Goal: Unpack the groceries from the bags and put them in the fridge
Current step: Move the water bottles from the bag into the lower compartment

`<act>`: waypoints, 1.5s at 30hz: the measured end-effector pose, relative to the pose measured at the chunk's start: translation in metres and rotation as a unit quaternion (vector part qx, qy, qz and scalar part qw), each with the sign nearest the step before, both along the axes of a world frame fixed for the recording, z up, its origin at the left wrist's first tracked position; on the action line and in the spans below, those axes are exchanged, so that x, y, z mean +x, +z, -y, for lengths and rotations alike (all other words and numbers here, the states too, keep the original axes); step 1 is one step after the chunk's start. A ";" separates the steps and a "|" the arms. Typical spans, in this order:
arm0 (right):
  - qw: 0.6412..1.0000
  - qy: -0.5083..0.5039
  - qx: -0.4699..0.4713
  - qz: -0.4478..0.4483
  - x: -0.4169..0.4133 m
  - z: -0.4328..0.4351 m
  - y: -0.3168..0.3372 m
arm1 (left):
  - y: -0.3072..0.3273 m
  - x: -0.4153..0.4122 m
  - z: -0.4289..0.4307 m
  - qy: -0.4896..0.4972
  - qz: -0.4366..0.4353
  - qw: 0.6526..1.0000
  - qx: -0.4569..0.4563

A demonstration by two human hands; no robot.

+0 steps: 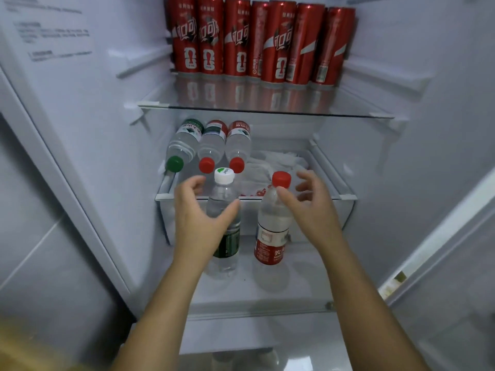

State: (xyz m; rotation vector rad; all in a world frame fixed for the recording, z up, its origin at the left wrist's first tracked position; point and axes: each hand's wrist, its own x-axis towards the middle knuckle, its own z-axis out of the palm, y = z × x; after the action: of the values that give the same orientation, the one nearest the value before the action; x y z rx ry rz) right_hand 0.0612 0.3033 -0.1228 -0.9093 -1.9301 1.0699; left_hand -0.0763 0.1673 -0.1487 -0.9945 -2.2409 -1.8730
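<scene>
Against the smooth white fridge (pixel 80 135) wall, three clear ribbed bottles (pixel 211 143) lie side by side, caps forward: one green, two red. Above them, slim red cans (pixel 262 41) stand in a row on a glass shelf (pixel 267 109).

The left hand (pixel 198 218) cups loosely round an upright white-capped bottle (pixel 222 194), thumb on its front and fingers clear of it. The right hand (pixel 313 207) is spread open, with only its thumb tip on the neck of an upright red-capped bottle (pixel 272 231).

Both bottles stand on the white lower shelf (pixel 294 287), before a clear drawer (pixel 345 197) holding a crumpled white bag (pixel 276 162).
</scene>
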 end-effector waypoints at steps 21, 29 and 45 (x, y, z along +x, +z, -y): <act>0.961 -0.085 0.058 -0.256 0.025 -0.013 0.077 | 0.017 -0.022 -0.040 -0.096 0.061 0.993 -0.022; 0.910 -0.198 0.108 -0.347 0.009 -0.005 0.050 | 0.017 -0.022 -0.039 -0.097 0.078 0.992 -0.029; 0.966 -0.140 0.199 0.086 -0.071 -0.053 0.004 | 0.017 -0.026 -0.039 -0.106 0.085 0.990 -0.024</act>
State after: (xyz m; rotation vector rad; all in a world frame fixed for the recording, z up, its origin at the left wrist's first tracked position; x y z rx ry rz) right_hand -0.0096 0.3559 -0.1190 -1.0267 -1.9833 0.4291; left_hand -0.1018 0.2063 -0.1321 -1.1650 -2.3674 -2.0701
